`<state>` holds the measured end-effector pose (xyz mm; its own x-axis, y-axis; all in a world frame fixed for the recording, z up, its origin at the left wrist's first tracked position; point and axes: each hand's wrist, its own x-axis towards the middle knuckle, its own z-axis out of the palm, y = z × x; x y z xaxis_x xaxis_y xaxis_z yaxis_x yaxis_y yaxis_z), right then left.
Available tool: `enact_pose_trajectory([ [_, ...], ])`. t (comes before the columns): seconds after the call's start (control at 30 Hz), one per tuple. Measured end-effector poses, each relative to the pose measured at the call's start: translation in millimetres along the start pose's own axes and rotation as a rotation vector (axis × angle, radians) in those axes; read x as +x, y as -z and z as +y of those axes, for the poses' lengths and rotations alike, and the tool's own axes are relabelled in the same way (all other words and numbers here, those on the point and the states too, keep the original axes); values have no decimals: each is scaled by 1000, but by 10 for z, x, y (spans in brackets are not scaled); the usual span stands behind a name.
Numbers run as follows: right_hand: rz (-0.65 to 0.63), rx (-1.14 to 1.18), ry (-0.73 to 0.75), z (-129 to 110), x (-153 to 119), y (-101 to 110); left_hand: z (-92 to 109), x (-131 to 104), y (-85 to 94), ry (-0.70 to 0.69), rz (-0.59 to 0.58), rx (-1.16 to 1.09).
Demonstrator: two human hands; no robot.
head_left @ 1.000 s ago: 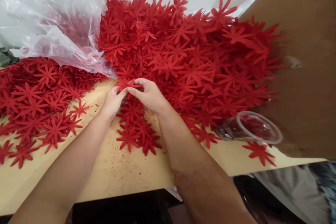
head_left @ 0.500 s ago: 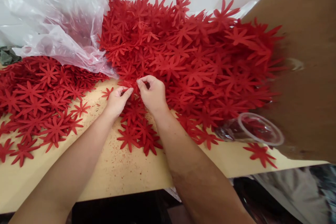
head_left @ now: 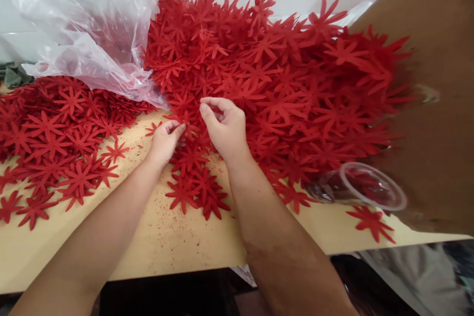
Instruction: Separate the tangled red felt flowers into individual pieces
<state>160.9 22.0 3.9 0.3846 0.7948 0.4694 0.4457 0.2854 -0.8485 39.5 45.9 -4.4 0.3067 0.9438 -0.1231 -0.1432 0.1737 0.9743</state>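
Note:
Red flower-shaped cutouts (head_left: 281, 84) are heaped in a large pile at the middle and right. My left hand (head_left: 165, 142) pinches a red flower (head_left: 189, 130) between thumb and fingertips at the pile's near left edge. Just to its right, my right hand (head_left: 225, 126) is raised before the large pile, thumb and forefinger close to each other. Whether a small thing lies between those fingertips cannot be made out. A few flowers (head_left: 202, 187) lie on the tabletop between my forearms.
A second pile of red flowers (head_left: 48, 133) spreads at the left, under a clear plastic bag (head_left: 99, 64). On the right a clear plastic cup (head_left: 372, 186) lies on its side by a brown board (head_left: 433, 123). Reddish bits dot the yellow tabletop (head_left: 170, 252).
My right hand has moved up and to the right, away from my left hand, widening the gap between them. My left hand stays nearly in place. The whole view has shifted slightly.

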Motion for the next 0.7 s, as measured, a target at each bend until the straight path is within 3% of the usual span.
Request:
enact_pose_trajectory([
  [0.17,-270,14,-69,-123,-62,-28,-12,-15,-20,-10,-25,71],
  [0.23,-236,-42,-68,-96,-48,-24,0,-21,-25,-32,-10,106],
  [0.33,-73,-67,-60,-11,6,8,58,-5,29,-151,58,137],
  [0.43,58,-76,-1,63,46,48,135,50,183,-353,221,224],
  [0.5,102,-158,70,64,45,69,164,94,319,-464,322,401],
  [0.6,102,-291,161,-13,10,86,158,130,492,-515,362,756],
  [0.7,6,-236,135,-114,-26,89,121,111,563,-491,320,1050],
])
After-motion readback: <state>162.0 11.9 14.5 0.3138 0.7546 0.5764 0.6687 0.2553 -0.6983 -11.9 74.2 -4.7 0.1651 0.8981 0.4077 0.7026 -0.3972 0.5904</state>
